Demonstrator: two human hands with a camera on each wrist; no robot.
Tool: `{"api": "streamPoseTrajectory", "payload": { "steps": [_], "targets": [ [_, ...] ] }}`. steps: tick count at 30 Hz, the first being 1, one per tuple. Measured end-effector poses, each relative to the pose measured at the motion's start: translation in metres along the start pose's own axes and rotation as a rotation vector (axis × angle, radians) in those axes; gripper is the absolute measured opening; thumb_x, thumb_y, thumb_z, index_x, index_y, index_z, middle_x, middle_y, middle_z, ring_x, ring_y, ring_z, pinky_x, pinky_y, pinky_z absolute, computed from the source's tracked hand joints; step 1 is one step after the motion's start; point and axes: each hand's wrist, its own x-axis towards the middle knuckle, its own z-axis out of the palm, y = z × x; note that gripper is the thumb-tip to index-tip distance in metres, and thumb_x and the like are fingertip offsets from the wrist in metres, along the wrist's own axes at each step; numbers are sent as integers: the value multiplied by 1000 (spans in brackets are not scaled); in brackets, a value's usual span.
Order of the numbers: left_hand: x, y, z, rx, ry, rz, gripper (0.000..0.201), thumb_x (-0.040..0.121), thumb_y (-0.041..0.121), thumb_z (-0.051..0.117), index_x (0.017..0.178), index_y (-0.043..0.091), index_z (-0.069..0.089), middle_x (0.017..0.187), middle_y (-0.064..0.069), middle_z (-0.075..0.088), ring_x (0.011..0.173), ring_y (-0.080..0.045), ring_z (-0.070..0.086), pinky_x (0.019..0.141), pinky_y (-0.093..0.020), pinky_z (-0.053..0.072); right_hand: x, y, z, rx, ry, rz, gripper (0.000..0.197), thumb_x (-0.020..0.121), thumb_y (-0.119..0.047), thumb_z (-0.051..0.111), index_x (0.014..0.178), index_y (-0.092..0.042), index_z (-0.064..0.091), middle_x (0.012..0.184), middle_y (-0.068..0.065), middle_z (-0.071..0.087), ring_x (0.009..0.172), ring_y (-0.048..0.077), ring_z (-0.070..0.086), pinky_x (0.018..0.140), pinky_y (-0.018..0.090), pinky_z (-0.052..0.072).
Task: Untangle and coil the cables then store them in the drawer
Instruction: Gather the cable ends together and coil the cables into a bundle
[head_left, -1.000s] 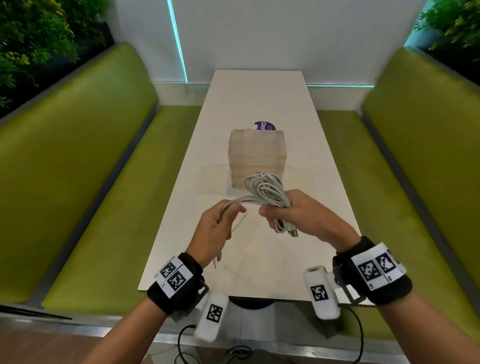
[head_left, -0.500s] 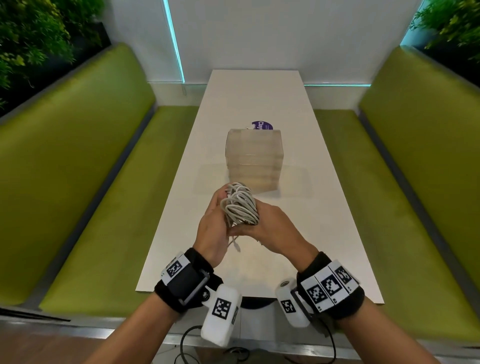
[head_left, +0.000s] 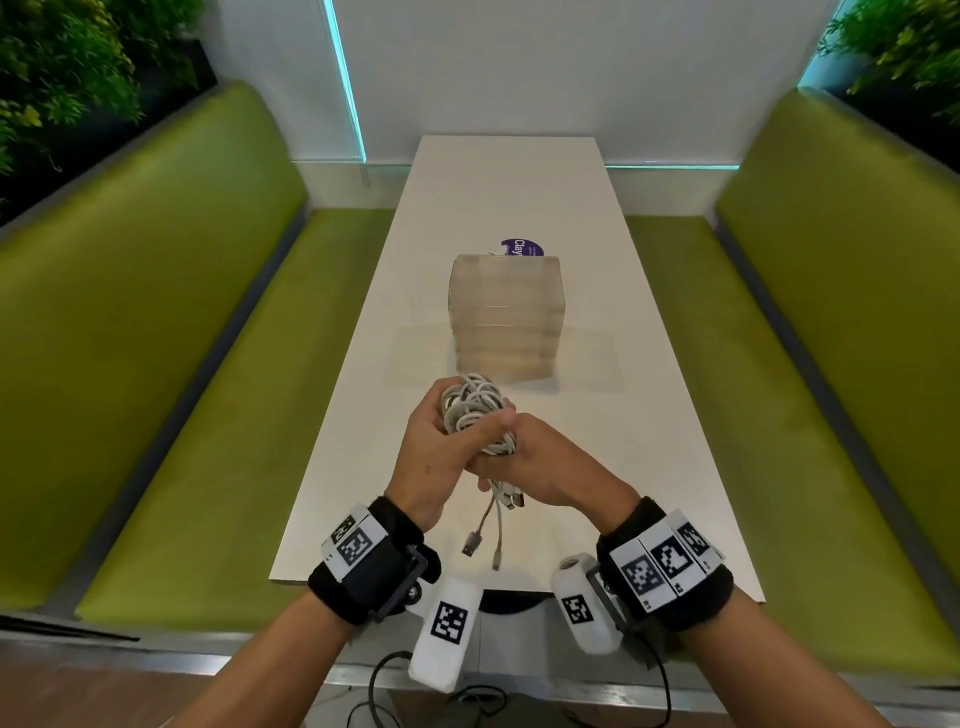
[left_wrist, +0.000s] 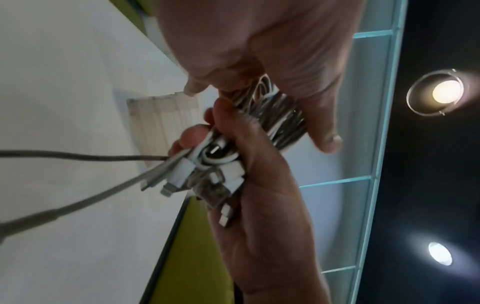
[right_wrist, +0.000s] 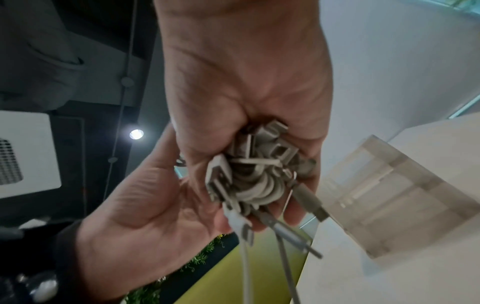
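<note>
A bundle of white cables (head_left: 471, 407) is held upright above the near half of the white table (head_left: 649, 415). My left hand (head_left: 441, 436) wraps its fingers and thumb round the upper coils. My right hand (head_left: 540, 462) grips the lower part, where several plugs bunch together (right_wrist: 249, 181). Two loose ends with plugs (head_left: 472, 544) hang below the hands. The left wrist view shows the coils (left_wrist: 275, 115) between both hands. The translucent drawer unit (head_left: 506, 317) stands just beyond, its drawers closed.
A purple round sticker (head_left: 521, 248) lies behind the drawer unit. Green benches (head_left: 208, 415) (head_left: 779, 415) run along both sides of the table. Dark cords (head_left: 384, 680) trail on the floor below the table's near edge.
The hands were apart, the left pulling a strand toward the bundle. They have come together, and both now hold the bundle upright, closer to me, with two ends hanging down.
</note>
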Motion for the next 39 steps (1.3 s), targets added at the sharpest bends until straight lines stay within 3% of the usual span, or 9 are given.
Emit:
{"api": "streamPoseTrajectory", "payload": {
  "steps": [7, 12, 16, 20, 24, 26, 29, 33, 39],
  "targets": [
    [-1, 6, 8, -58, 54, 8, 16, 76, 7, 74, 87, 9, 62, 87, -27, 66, 86, -33, 67, 74, -38, 58, -6, 0, 0, 46, -86, -56, 11, 84, -31, 62, 77, -24, 66, 77, 2, 66, 73, 17, 59, 76, 43, 50],
    [-1, 9, 10, -16, 49, 34, 9, 84, 3, 66, 86, 9, 61, 84, -22, 68, 83, -28, 68, 75, -37, 58, -8, 0, 6, 114, -36, -81, 20, 74, -24, 52, 62, -12, 63, 54, -5, 63, 55, 15, 57, 57, 27, 47],
    [-2, 9, 12, -10, 40, 47, 9, 84, 2, 66, 89, 7, 60, 82, -19, 70, 82, -27, 69, 73, -35, 58, -9, 4, 9, 132, -1, -110, 23, 75, -22, 50, 54, -16, 56, 49, -5, 57, 50, 13, 53, 56, 30, 45],
    [-1, 7, 6, 54, -47, 50, 43, 70, 27, 80, 104, 11, 59, 103, -23, 67, 94, -34, 67, 76, -44, 57, -10, 7, 5, 161, 31, -127, 29, 83, -35, 54, 58, -20, 56, 53, -6, 58, 51, 11, 53, 55, 27, 44],
    [2, -11, -13, 291, -330, -65, 86, 67, 35, 82, 138, 22, 34, 128, 1, 59, 120, -14, 56, 96, -34, 48, -11, 12, -7, 312, 192, -166, 24, 89, -27, 62, 74, -10, 67, 61, -6, 64, 59, 9, 58, 60, 24, 46],
    [0, -20, -19, 554, -421, -117, 58, 80, 36, 72, 130, 24, 45, 123, -1, 64, 118, -15, 58, 101, -35, 45, -10, 12, -15, 363, 283, -161, 30, 92, -23, 60, 69, -4, 65, 63, 6, 63, 57, 14, 56, 57, 26, 44],
    [0, -19, -20, 707, -429, -111, 15, 97, 23, 51, 102, 12, 61, 84, -4, 70, 75, -16, 67, 78, -35, 53, -11, 13, -26, 329, 312, -147, 36, 92, -26, 60, 68, 1, 64, 69, 25, 62, 56, 20, 53, 52, 27, 43],
    [8, -6, -25, 930, -417, 6, 26, 99, 24, 46, 83, 14, 64, 62, 5, 58, 52, -1, 48, 57, -14, 38, -14, 13, -39, 172, 211, -111, 23, 90, -24, 64, 74, -7, 66, 69, 12, 67, 57, 15, 57, 52, 25, 46],
    [11, -8, -24, 1048, -483, 150, 28, 92, 13, 48, 72, 30, 56, 64, 5, 60, 57, -5, 53, 64, -21, 46, -14, 18, -36, -176, 39, -70, 22, 85, -36, 68, 99, -19, 64, 94, -2, 64, 71, 22, 62, 62, 37, 55]
  ]
}}
